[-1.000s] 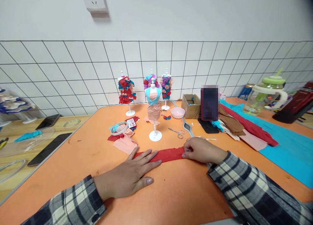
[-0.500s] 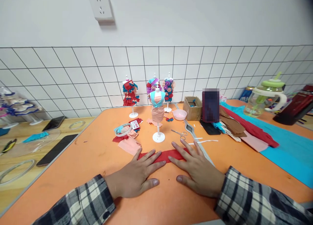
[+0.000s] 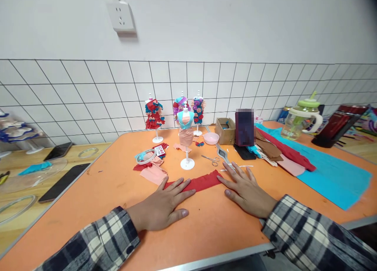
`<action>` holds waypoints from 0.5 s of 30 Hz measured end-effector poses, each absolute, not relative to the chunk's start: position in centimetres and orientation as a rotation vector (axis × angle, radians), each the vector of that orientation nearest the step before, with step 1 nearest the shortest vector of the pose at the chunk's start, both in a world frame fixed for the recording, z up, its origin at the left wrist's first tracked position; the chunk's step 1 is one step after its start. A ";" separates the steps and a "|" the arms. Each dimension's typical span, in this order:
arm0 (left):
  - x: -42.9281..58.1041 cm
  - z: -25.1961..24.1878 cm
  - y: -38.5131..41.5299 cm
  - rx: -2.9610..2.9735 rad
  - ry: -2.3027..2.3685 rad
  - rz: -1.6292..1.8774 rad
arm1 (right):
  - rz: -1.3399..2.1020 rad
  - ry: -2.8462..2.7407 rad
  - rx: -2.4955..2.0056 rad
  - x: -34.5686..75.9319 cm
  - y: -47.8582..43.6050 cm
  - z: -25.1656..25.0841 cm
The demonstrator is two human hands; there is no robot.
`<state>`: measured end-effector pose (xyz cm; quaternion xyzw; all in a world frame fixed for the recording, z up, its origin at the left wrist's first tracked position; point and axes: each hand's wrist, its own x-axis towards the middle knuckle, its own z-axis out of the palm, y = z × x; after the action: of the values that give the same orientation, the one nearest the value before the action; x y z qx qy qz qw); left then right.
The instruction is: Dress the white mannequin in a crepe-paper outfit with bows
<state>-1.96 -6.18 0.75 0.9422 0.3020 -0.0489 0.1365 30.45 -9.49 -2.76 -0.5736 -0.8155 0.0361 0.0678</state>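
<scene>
A strip of red fabric lies flat on the orange table, slanting slightly up to the right. My left hand rests open over its left end, fingers spread and covering that part. At the strip's right end is my right hand, open with fingers apart; its index fingertip is at the fabric's edge. Behind the strip stands a small white mannequin dressed in a light blue wrap top and a peach skirt. Small scissors lie to the right of its base.
Three dressed mannequins, one in red and teal, stand near the tiled wall. A pink bowl, a cardboard box and a phone are at the back right. Blue fabric covers the right side. Peach scraps and a hoop lie left.
My right hand has moved off the red strip to the right, uncovering its right end. My left hand stays on the left end. The view has shifted slightly to the right.
</scene>
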 end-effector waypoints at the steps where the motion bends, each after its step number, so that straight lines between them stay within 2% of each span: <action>1: -2.0 0.7 -6.2 2.725 0.876 -0.145 | 0.108 -2.435 -1.746 30.6 -9.4 -2.8; 7: -2.0 0.7 -6.2 2.757 0.853 -0.112 | 0.175 -2.227 -1.691 30.7 -8.3 -1.8; 15: -1.9 1.1 -6.3 2.732 0.885 -0.156 | 0.391 -2.245 -1.736 28.5 -4.9 -0.2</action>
<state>-1.85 -6.28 1.09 0.9416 0.3050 -0.0537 0.1325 28.46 -4.89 -0.18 -0.6003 -0.7760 0.1353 0.1380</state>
